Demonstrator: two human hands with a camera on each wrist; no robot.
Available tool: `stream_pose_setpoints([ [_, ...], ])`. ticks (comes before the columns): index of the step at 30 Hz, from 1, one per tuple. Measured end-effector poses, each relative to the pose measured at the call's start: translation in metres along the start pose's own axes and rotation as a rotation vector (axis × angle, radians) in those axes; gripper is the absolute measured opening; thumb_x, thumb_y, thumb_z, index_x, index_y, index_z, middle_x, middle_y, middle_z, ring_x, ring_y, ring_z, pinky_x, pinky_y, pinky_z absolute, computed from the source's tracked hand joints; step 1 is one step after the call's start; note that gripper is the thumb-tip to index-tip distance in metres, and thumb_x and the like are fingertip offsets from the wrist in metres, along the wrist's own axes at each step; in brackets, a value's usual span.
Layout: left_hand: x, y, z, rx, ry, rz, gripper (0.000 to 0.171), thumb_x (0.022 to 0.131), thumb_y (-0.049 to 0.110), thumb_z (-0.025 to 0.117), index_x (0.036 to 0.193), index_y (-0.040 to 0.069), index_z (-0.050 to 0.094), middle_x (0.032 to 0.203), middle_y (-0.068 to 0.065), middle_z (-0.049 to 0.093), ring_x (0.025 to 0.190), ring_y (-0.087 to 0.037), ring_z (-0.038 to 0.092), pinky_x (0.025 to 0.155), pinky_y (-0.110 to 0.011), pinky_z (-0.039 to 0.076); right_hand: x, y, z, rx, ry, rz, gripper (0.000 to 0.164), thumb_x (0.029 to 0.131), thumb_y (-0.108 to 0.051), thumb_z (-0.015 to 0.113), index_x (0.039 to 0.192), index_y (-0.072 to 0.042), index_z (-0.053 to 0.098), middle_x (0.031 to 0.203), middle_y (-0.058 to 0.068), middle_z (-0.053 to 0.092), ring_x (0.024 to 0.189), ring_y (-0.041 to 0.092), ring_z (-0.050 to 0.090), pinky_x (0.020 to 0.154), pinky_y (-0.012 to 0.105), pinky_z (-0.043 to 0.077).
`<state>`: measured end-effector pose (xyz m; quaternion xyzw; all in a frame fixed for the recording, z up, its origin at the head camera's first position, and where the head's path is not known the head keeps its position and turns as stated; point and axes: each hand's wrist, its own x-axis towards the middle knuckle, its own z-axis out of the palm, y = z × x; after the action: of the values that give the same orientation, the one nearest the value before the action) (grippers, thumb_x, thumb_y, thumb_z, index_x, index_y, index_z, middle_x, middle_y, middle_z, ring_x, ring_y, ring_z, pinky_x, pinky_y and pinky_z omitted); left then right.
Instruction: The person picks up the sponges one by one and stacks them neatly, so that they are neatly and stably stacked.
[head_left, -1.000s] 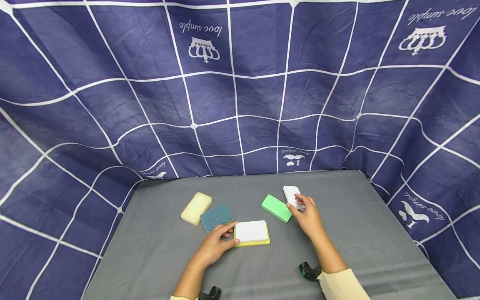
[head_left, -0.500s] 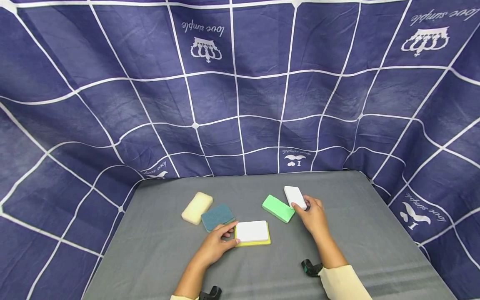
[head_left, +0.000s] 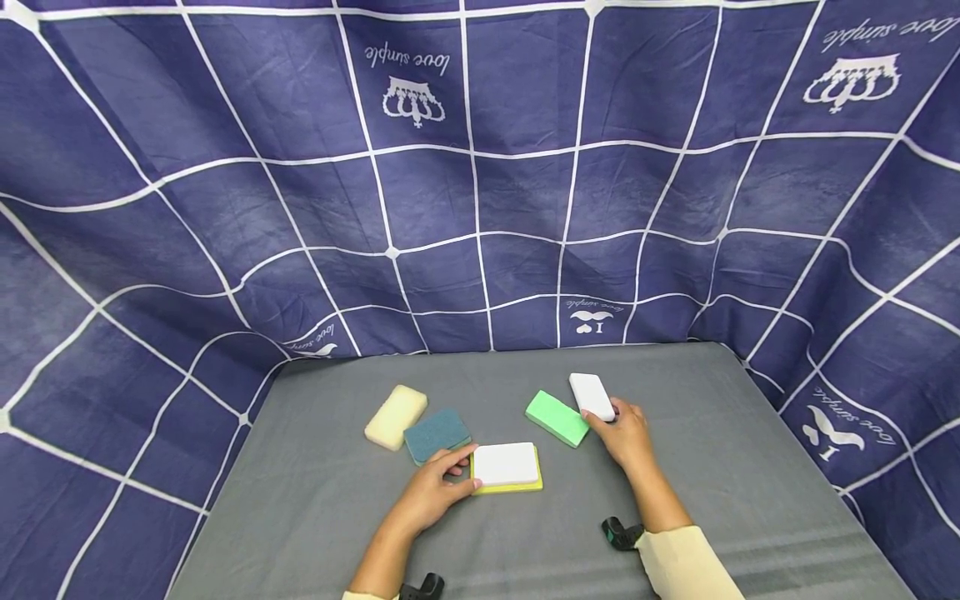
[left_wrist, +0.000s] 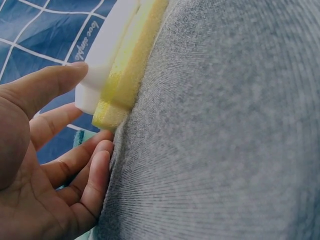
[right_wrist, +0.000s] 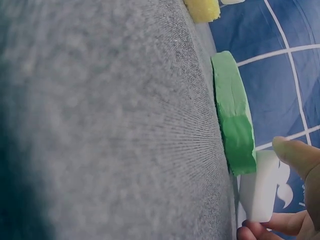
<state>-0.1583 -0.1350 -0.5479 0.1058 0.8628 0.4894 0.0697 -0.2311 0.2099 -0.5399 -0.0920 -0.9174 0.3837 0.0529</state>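
A white sponge [head_left: 506, 463] lies flat on a slightly larger yellow sponge [head_left: 530, 487]. My left hand [head_left: 432, 493] pinches the white one at its left end, thumb at the near corner and forefinger at the far one. In the left wrist view the other fingers curl low beside the yellow sponge [left_wrist: 134, 65], near the cloth. My right hand [head_left: 624, 433] holds another white sponge [head_left: 591, 395] by its near end, thumb on the left and fingers on the right. Right beside it lies a green sponge [head_left: 557, 418], which overlaps the white sponge [right_wrist: 265, 187] in the right wrist view.
A blue-green scouring sponge [head_left: 437, 435] lies just behind my left fingers, and a cream sponge [head_left: 396, 417] sits to its left. Grey cloth [head_left: 315, 492] covers the table. A blue curtain [head_left: 517, 192] with white lines stands around the back and sides.
My right hand has drawn back from over the white sponge to its near end, where thumb and fingers now close on it. The left hand has stayed in place.
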Motion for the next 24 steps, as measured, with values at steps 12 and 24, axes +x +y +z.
stream_pose_setpoints([
  [12,0.0002,-0.0011,0.0,0.001,-0.004,-0.003,0.06,0.089,0.038,0.077,0.143,0.019,0.059,0.117,-0.004,0.063,0.102,-0.018,0.058,0.088,-0.029,0.05,0.0049,0.0072,0.0064,0.014,0.04,-0.044,0.082,0.086,-0.048,0.073,0.134,0.015,0.051,0.128,0.04,0.053,0.122,0.057,0.049,0.103,0.061,0.042],
  [24,0.0001,0.0,0.0005,0.007,0.008,0.0,0.06,0.089,0.037,0.077,0.143,0.018,0.06,0.116,-0.003,0.063,0.102,-0.017,0.059,0.088,-0.028,0.051,0.0046,0.0052,0.0036,0.039,-0.006,-0.002,0.074,0.089,-0.034,0.074,0.139,0.014,0.048,0.131,0.038,0.051,0.123,0.051,0.051,0.103,0.059,0.042],
])
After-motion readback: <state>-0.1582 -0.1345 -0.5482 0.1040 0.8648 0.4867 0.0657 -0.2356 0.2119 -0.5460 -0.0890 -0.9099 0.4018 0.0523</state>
